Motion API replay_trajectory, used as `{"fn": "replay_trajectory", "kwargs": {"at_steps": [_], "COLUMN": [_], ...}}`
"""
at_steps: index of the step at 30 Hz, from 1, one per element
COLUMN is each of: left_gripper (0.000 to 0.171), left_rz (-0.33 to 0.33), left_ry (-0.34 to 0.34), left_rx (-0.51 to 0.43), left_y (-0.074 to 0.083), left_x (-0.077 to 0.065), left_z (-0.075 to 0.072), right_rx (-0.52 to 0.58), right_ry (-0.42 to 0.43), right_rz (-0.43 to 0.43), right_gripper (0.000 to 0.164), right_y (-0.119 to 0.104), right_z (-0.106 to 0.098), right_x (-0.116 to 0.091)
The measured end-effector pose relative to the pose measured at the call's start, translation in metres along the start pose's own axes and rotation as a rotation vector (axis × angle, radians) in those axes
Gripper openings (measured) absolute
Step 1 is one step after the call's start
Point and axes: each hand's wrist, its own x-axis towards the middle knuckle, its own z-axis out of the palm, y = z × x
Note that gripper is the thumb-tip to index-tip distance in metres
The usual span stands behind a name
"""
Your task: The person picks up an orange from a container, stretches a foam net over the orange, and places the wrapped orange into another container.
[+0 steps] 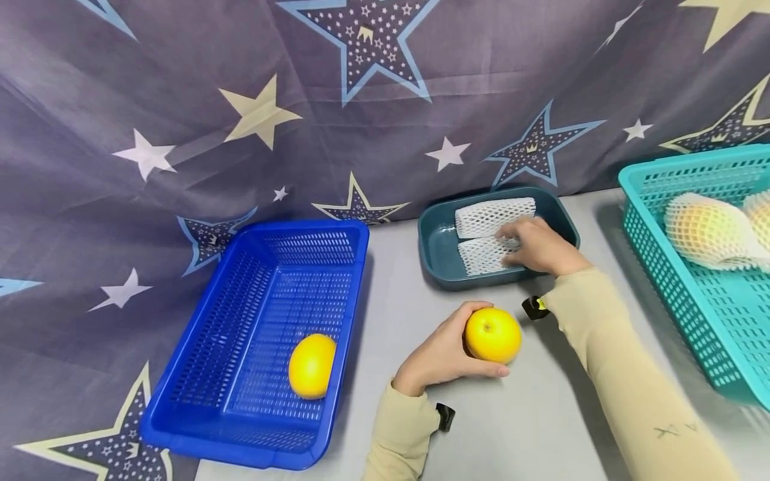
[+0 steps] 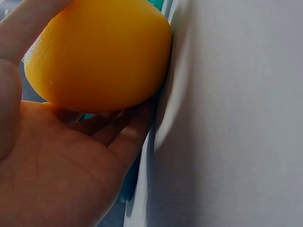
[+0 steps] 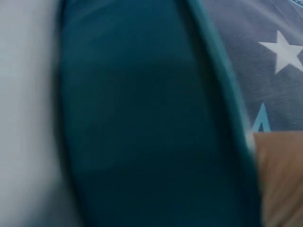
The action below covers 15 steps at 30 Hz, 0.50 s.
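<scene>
One yellow fruit (image 1: 493, 335) sits in the left hand (image 1: 438, 352), fingers and thumb curled round it. At twelve o'clock from it, the right hand (image 1: 540, 247), fingers half bent, is at two white foam sleeves (image 1: 490, 216) inside a dark teal tray (image 1: 439, 244); blur hides whether it pinches one. At nine o'clock, a blue basket (image 1: 252, 347) holds a second yellow fruit (image 1: 311, 367); between two and three o'clock, a turquoise basket (image 1: 730, 304) holds net-wrapped fruit (image 1: 706, 230).

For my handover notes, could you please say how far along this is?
Apparently done: fruits in white foam nets in the turquoise plastic basket. In hand: the left hand holds a bare round yellow fruit; the right hand is at white foam sleeves. Likely left: sleeving that and another yellow fruit in the blue plastic basket.
</scene>
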Motion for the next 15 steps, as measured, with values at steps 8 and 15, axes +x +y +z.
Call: {"fn": "replay_trajectory", "kwargs": {"at_steps": [8,15], "left_gripper": [0.081,0.081], "left_rz": [0.011,0.008], "left_ry": [0.007,0.012], "left_rx": [0.014,0.011], "left_y": [-0.0009,-0.0008], "left_x": [0.0005,-0.0003], "left_z": [0.0008,0.0037], "right_rx": [0.077,0.073], "right_ry": [0.086,0.136], "right_rz": [0.011,-0.004], "right_gripper": [0.021,0.014], "right_y": [0.0021,0.0032], "right_z": [0.0042,0.0068], "right_x": [0.0003,-0.0018]}}
